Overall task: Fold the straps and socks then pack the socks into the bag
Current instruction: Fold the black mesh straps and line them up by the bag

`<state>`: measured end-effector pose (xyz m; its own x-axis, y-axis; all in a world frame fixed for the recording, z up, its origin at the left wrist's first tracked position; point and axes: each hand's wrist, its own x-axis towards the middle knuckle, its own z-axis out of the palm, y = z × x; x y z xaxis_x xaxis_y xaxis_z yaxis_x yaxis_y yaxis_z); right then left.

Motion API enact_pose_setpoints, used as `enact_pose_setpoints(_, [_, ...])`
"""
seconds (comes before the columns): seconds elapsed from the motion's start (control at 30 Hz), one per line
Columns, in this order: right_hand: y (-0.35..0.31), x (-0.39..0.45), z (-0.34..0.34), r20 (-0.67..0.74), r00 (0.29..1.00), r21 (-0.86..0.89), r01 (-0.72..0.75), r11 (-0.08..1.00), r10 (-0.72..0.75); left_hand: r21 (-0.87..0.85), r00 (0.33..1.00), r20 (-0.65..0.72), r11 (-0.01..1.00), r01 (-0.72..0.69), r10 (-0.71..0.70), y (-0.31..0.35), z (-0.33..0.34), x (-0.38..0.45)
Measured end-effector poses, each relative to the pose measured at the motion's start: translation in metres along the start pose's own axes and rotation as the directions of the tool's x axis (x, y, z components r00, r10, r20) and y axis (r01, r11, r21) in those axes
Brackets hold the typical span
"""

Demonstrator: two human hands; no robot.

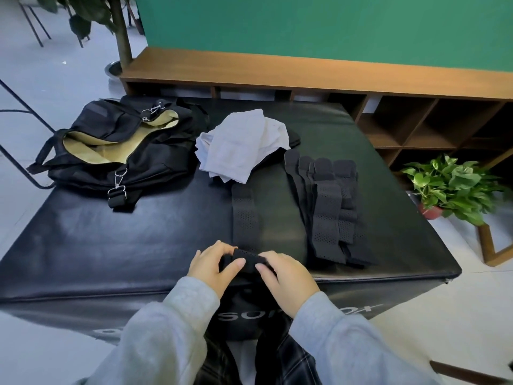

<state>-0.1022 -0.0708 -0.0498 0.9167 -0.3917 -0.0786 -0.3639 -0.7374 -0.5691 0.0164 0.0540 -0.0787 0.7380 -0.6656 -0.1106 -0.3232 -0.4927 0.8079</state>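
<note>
strap (244,215): lying flat on worktop (111,240), right of the bag (116,145); soft, light, floppy mesh
left hand (211,266): pinching strap's near end
right hand (288,279): pinching same end; best hold there

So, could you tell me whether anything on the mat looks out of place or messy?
Only the white socks: they lie in a crumpled heap beside the open bag, unfolded, while the black straps lie roughly side by side. Both hands grip one strap at the near edge.
</note>
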Motion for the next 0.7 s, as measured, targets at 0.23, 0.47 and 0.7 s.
enact_pose_setpoints(0.23, [0.003, 0.018, 0.017, 0.001, 0.991, 0.059, -0.137, 0.989, 0.137, -0.007, 0.990, -0.139, 1.000, 0.020, -0.021, -0.010, 0.007, 0.006])
enact_pose_setpoints(0.47, [0.001, 0.040, 0.019, 0.004, 0.981, 0.016, -0.196, 0.980, 0.196, 0.148, 0.983, -0.177, 0.989, -0.014, 0.041, -0.012, 0.006, 0.013])
enact_pose_setpoints(0.7, [0.008, 0.047, 0.027, -0.080, 0.983, -0.090, -0.171, 0.981, 0.164, 0.370, 0.942, -0.017, 0.877, -0.306, 0.335, -0.033, 0.007, 0.015])
